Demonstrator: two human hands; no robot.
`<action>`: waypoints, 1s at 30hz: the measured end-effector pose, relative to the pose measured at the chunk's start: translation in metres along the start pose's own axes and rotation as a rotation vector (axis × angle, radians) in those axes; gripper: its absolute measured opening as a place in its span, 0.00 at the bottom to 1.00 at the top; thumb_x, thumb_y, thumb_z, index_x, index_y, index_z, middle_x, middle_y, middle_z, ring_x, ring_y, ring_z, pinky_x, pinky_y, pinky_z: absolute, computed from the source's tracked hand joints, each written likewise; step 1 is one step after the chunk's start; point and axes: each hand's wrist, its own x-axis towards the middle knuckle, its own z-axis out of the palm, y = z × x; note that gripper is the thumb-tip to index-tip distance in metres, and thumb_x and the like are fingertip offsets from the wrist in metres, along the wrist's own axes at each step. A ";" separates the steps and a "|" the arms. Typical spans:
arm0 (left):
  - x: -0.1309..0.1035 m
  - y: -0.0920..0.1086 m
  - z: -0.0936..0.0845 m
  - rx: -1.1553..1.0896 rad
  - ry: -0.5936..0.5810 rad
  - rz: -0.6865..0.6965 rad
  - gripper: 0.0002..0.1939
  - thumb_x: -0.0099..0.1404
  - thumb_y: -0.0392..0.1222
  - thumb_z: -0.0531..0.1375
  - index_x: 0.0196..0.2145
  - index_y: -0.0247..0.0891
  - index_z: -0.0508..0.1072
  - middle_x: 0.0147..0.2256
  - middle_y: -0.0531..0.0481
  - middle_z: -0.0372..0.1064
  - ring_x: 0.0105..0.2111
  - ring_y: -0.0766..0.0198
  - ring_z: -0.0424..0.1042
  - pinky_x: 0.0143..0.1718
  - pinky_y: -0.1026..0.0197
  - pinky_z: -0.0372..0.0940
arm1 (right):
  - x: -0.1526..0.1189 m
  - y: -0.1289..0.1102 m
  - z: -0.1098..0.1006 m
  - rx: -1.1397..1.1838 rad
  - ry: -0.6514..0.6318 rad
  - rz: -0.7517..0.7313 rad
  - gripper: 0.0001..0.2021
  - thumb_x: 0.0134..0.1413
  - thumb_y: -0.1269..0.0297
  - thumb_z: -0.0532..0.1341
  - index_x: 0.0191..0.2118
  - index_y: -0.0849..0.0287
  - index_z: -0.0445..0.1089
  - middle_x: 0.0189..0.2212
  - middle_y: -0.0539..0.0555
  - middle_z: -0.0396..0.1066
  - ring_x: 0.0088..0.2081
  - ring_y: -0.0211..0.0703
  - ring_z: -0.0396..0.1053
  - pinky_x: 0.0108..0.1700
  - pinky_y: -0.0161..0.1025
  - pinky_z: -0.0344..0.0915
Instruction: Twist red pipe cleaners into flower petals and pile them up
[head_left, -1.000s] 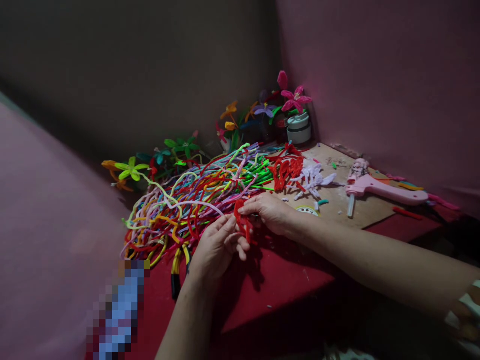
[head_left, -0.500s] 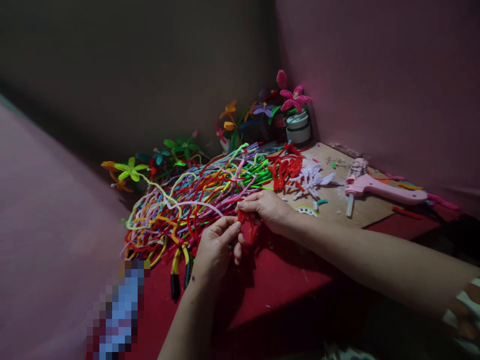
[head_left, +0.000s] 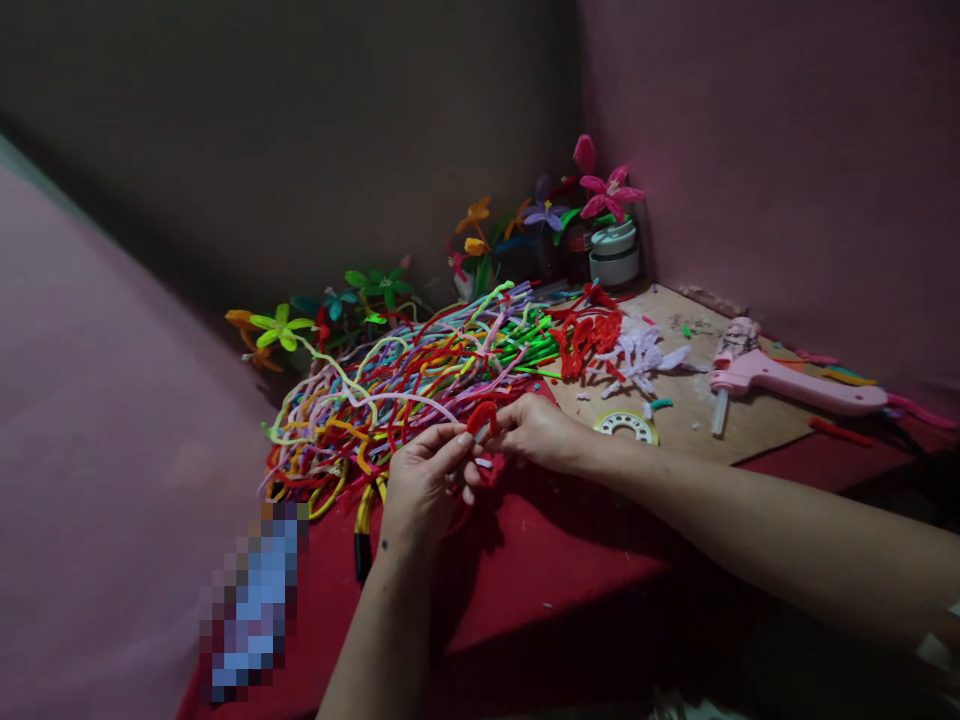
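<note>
Between my two hands is a red pipe cleaner [head_left: 482,415], bent into a small loop. My left hand [head_left: 431,470] pinches its lower left end between thumb and fingertips. On its other side, my right hand [head_left: 536,430] grips it with closed fingers. Just behind my hands spreads a large heap of colourful pipe cleaners [head_left: 375,400]. Pliers with yellow and black handles [head_left: 363,530] lie left of my left wrist, partly covered by it. A small pale piece shows below the loop, too small to name.
On the board [head_left: 757,430] lie red bent pipe cleaners [head_left: 589,340], white ones [head_left: 641,360], a tape roll [head_left: 628,427] and a pink glue gun [head_left: 802,382]. Pipe-cleaner flowers [head_left: 611,193] and a lidded container [head_left: 615,255] stand along the wall. Red cloth [head_left: 540,570] covers the table.
The red pipe cleaner now shows as a raised, curved loop between my fingertips. My right hand has shifted slightly. The whole view has moved a little, setting the table things further right.
</note>
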 end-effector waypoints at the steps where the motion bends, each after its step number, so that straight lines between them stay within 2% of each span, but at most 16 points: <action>1: 0.000 0.000 -0.001 0.003 -0.005 0.005 0.10 0.50 0.38 0.63 0.31 0.31 0.69 0.23 0.51 0.69 0.14 0.72 0.64 0.11 0.70 0.60 | 0.000 0.000 0.001 0.012 -0.009 0.005 0.05 0.43 0.70 0.59 0.26 0.65 0.71 0.15 0.46 0.63 0.15 0.29 0.58 0.18 0.29 0.55; 4: 0.001 -0.001 -0.004 -0.002 -0.016 0.025 0.11 0.49 0.38 0.64 0.31 0.31 0.69 0.23 0.51 0.70 0.15 0.71 0.65 0.12 0.69 0.61 | 0.001 -0.001 0.002 0.084 -0.053 0.007 0.06 0.46 0.70 0.57 0.26 0.65 0.69 0.16 0.47 0.63 0.15 0.32 0.61 0.19 0.31 0.59; 7: 0.001 -0.001 -0.005 -0.010 -0.018 0.037 0.11 0.50 0.39 0.63 0.31 0.31 0.69 0.23 0.51 0.70 0.15 0.71 0.65 0.13 0.69 0.61 | 0.001 -0.001 0.002 0.083 -0.077 -0.006 0.06 0.43 0.75 0.56 0.28 0.65 0.70 0.18 0.47 0.65 0.16 0.30 0.61 0.21 0.30 0.60; 13: -0.001 0.000 -0.003 -0.024 0.014 0.047 0.10 0.50 0.38 0.63 0.30 0.32 0.69 0.22 0.52 0.69 0.14 0.72 0.63 0.12 0.69 0.59 | 0.002 0.005 0.000 -0.088 0.075 -0.157 0.06 0.42 0.73 0.59 0.26 0.64 0.74 0.20 0.49 0.67 0.21 0.30 0.61 0.23 0.29 0.58; 18: 0.000 0.001 -0.003 -0.031 0.099 0.067 0.13 0.47 0.40 0.64 0.30 0.32 0.69 0.24 0.51 0.70 0.14 0.72 0.63 0.11 0.69 0.59 | -0.002 -0.002 0.001 0.203 -0.044 -0.115 0.06 0.41 0.68 0.61 0.26 0.65 0.72 0.18 0.49 0.68 0.18 0.32 0.62 0.23 0.32 0.61; 20: 0.000 0.001 -0.004 -0.018 0.115 0.072 0.13 0.46 0.41 0.65 0.29 0.32 0.69 0.23 0.51 0.70 0.14 0.72 0.64 0.11 0.69 0.59 | -0.004 -0.004 0.001 0.318 -0.048 -0.140 0.07 0.40 0.67 0.63 0.27 0.66 0.71 0.18 0.50 0.68 0.18 0.32 0.63 0.23 0.32 0.61; 25: -0.002 -0.003 0.001 0.058 0.074 0.102 0.10 0.49 0.41 0.63 0.27 0.32 0.68 0.17 0.54 0.67 0.13 0.72 0.62 0.12 0.70 0.58 | -0.007 -0.005 0.003 0.438 0.069 -0.261 0.06 0.42 0.66 0.63 0.26 0.64 0.68 0.19 0.49 0.69 0.18 0.31 0.64 0.23 0.31 0.61; 30: -0.005 -0.007 0.011 0.036 0.031 0.126 0.08 0.51 0.39 0.62 0.27 0.33 0.67 0.20 0.54 0.68 0.13 0.71 0.63 0.12 0.69 0.59 | -0.008 -0.008 0.004 0.394 0.190 -0.317 0.06 0.43 0.67 0.62 0.28 0.64 0.68 0.18 0.47 0.66 0.18 0.30 0.61 0.22 0.30 0.59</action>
